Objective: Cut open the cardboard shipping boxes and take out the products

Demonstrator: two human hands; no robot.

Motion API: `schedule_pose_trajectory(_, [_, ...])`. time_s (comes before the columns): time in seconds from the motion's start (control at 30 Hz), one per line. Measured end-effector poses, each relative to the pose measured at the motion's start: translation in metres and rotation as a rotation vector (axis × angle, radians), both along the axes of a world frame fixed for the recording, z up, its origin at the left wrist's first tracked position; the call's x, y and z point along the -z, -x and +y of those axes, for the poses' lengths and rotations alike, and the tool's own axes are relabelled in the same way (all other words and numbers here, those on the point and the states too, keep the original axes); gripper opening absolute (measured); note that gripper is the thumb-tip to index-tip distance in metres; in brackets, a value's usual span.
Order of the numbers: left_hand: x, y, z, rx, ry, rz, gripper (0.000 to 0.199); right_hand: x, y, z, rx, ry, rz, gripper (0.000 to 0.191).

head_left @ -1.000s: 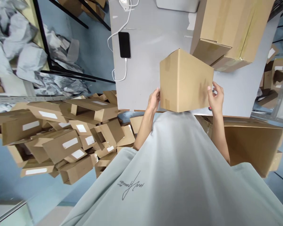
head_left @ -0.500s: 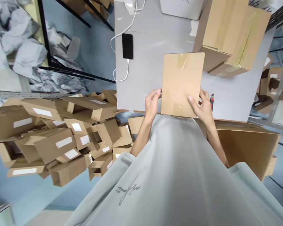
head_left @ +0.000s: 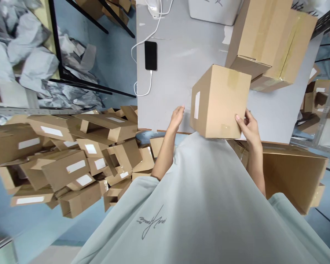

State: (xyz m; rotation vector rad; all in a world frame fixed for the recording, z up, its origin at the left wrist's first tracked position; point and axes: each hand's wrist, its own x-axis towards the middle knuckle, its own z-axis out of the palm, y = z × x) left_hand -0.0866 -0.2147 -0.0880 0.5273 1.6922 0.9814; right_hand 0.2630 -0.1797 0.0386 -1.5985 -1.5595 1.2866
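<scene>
Box (head_left: 227, 102), lbl (head_left: 197, 105) L, long axis fore-aft; R grip (head_left: 250, 129) pinching edge; L grip (head_left: 176, 118) unclenched

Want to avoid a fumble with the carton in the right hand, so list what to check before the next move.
1. Right hand on the carton: ok, at its right edge.
2. Left hand supporting the carton: not ok, it is apart from it.
3. White label in view: ok, on the carton's left face.
4. Phone apart from the carton: ok, off to the left.
5. Carton's contents: cannot tell, hidden.
</scene>
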Motion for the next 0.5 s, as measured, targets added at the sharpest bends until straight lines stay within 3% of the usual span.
schedule_pose_trajectory(0.1, [0.019,-0.011,0.0,0.065,0.086,-0.111,0.041,0.002,-0.042,0.001,0.14,-0.078,-0.177,0.106])
schedule_pose_trajectory(0.2, [0.029,-0.028,0.002,0.106,0.048,-0.163,0.038,0.005,-0.069,0.001,0.195,-0.131,-0.274,0.101])
schedule_pose_trajectory(0.33, [0.037,-0.041,0.008,0.126,0.0,-0.182,0.035,0.014,-0.075,0.003,0.153,-0.099,-0.304,0.092])
schedule_pose_trajectory(0.5, [0.04,-0.021,0.005,0.077,-0.078,-0.128,0.04,0.04,-0.07,0.006,0.167,0.033,-0.128,0.094])
